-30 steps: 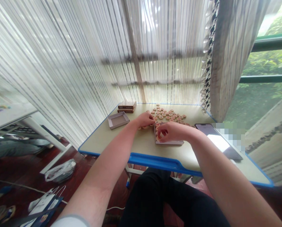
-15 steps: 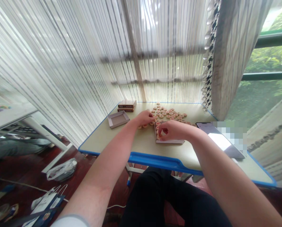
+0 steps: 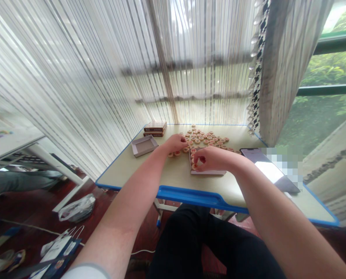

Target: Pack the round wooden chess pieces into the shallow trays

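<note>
Left hand (image 3: 176,143) has edged slightly leftward from the shallow box (image 3: 209,173).

Striped curtain (image 3: 82,58) before green-framed window (image 3: 329,90); plastic bag (image 3: 77,208), handled bag (image 3: 58,248) on dark-red floor (image 3: 35,204).

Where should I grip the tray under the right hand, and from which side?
Probably the near wall of the tray, from the person's side: it stands raised and mostly uncovered, while round pieces line the left inside and the right hand covers much of the middle.
</note>
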A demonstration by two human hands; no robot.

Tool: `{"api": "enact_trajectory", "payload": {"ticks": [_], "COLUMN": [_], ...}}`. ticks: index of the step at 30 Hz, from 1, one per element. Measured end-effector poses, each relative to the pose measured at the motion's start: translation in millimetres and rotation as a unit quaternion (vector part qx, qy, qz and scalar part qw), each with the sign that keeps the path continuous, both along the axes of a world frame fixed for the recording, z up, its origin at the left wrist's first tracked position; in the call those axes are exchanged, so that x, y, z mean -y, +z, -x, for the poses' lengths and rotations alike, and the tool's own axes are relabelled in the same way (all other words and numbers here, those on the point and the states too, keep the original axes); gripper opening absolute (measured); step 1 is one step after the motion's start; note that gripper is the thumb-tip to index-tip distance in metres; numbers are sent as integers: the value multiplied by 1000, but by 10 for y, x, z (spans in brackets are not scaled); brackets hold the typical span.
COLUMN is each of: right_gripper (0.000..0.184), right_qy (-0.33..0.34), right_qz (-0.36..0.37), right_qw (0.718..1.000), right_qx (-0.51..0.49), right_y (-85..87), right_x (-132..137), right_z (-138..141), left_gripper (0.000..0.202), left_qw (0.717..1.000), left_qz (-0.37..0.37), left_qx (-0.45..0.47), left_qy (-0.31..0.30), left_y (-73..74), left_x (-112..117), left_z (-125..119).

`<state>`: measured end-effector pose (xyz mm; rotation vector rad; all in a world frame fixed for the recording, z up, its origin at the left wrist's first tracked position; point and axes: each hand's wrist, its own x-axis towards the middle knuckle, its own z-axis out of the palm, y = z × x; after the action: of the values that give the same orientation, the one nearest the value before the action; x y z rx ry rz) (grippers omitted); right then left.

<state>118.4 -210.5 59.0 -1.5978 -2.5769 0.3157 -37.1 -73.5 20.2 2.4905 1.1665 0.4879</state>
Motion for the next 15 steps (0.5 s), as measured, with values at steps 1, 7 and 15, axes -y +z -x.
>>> {"api": "enact_trajectory", "payload": {"ticks": [1,7,15], "right_gripper": [22,19,26], "right_qy": [1,0,-22], "right_qz": [0,8,24], "right_qw": [1000,1000,997], "right_qx": [-1,-9,-67], "right_y": [-1,-21,15], "right_x": [0,1,-1], "right_z": [-2,3,-82], "left_gripper": [27,24,30], "left_qw": [1000,1000,993], "left_qz": [1,12,-97], "left_qx": [0,3,-48], "left_qy": [0,4,49], "left_y": [2,19,-46], "left_x": [4,15,-17], "left_z": [0,9,-10]}}
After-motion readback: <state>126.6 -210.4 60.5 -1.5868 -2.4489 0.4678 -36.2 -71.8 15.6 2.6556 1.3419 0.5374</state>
